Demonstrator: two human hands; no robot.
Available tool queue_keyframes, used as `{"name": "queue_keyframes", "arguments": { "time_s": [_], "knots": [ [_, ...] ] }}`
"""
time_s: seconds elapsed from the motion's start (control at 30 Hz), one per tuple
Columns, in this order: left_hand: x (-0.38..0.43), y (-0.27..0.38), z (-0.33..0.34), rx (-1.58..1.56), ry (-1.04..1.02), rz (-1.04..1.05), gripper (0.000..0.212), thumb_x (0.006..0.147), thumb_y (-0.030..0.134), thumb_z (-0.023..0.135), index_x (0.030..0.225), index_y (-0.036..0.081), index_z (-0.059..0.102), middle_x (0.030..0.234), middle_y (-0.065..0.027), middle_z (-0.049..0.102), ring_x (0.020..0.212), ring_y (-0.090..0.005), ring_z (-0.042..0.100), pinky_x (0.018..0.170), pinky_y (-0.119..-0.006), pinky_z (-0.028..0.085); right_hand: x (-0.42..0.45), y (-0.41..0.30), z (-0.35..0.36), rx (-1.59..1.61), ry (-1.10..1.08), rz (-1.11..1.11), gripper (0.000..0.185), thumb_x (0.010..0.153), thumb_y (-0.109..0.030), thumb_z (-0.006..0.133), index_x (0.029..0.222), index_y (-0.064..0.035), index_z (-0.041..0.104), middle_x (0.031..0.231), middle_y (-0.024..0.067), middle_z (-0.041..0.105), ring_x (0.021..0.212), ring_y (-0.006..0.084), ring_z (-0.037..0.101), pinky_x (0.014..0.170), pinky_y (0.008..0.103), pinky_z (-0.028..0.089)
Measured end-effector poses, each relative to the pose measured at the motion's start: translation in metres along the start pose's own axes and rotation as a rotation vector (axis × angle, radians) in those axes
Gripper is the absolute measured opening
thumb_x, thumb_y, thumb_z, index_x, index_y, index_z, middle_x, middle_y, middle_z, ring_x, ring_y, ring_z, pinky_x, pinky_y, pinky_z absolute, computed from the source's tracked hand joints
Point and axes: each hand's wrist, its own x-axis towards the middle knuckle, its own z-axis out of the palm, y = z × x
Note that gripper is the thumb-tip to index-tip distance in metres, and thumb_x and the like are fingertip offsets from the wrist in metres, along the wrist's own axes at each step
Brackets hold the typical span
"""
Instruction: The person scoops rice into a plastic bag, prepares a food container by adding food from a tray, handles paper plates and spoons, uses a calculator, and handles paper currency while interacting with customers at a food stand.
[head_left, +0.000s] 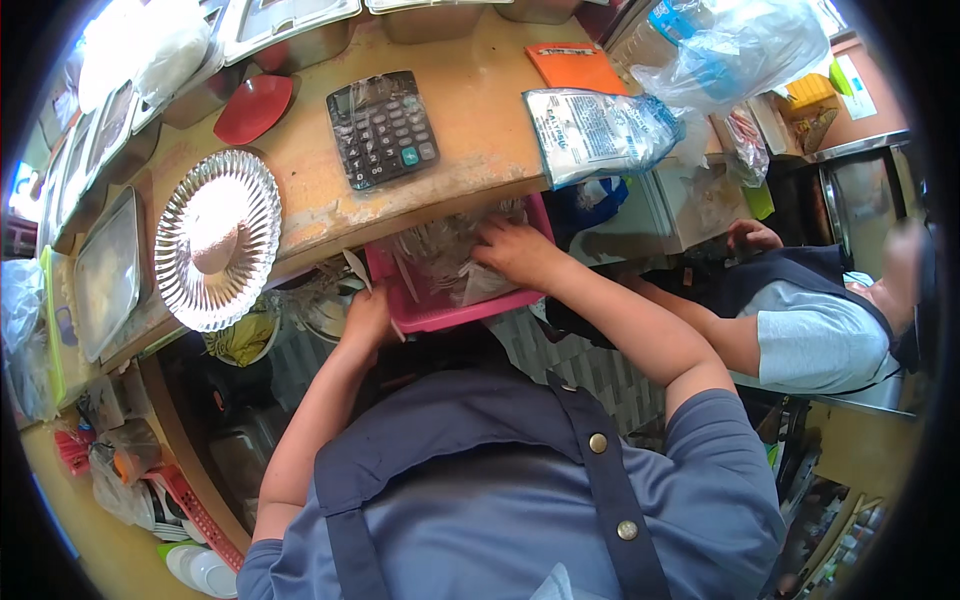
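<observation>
My left hand (367, 319) is closed around a white plastic spoon (358, 268), whose bowl sticks up above the fist. It is at the left edge of a pink plastic basket (442, 321) below the counter's front edge. Inside the basket lies a pile of clear plastic packets (439, 259), with white utensil shapes among them. My right hand (517, 251) reaches in over the basket's right side, fingers down among the packets. Its fingertips are partly hidden, so whether it grips a packet cannot be told.
On the wooden counter (465, 142) are a black calculator (382, 129), a silver fluted paper plate (217, 240), a red dish (253, 109) and a white-and-blue plastic pack (604, 135). Lidded metal trays (292, 30) line the back. Close on the right is another person (817, 322).
</observation>
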Motion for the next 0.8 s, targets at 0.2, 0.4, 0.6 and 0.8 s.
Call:
{"name": "queue_keyframes", "arguments": {
  "time_s": [0.2,0.4,0.6,0.8],
  "knots": [
    [0.047,-0.048,-0.001,0.200,0.087,0.243,0.044,0.102,0.037,0.043,0.119,0.001,0.062,0.103,-0.0135,0.067,0.088,-0.0249,0.066,0.077,-0.036,0.052,-0.001,0.016,0.008,-0.015,0.273,0.034,0.017,0.079,-0.012,0.058,0.093,-0.0096,0.066,0.099,0.0103,0.061,0.101,0.0289,0.062,0.077,0.0406,0.056],
    [-0.017,-0.054,0.007,0.407,0.091,0.444,0.042,0.104,0.036,0.042,0.118,0.001,0.061,0.104,-0.0179,0.057,0.102,-0.0307,0.056,0.096,-0.041,0.042,-0.007,0.021,0.018,0.012,0.244,0.106,0.020,0.079,-0.010,0.058,0.097,-0.0085,0.066,0.102,0.0095,0.063,0.101,0.0297,0.063,0.080,0.0401,0.056],
    [-0.061,-0.003,0.006,0.645,0.124,0.882,0.022,0.096,0.017,0.053,0.112,0.004,0.061,0.101,-0.0238,0.056,0.093,-0.0412,0.059,0.077,-0.044,0.050,-0.026,0.020,-0.010,0.186,0.254,0.154,0.023,0.080,-0.008,0.057,0.101,-0.0082,0.065,0.103,0.0129,0.064,0.096,0.0316,0.065,0.080,0.0414,0.055],
    [0.015,0.036,0.070,0.873,0.056,0.786,0.026,0.085,0.014,0.060,0.109,0.006,0.064,0.091,-0.0201,0.066,0.089,-0.0435,0.064,0.078,-0.051,0.051,0.002,0.006,0.018,0.102,0.103,0.072,0.023,0.081,-0.007,0.056,0.103,-0.0041,0.065,0.106,0.0152,0.064,0.102,0.0319,0.063,0.086,0.0413,0.054]
  ]
}}
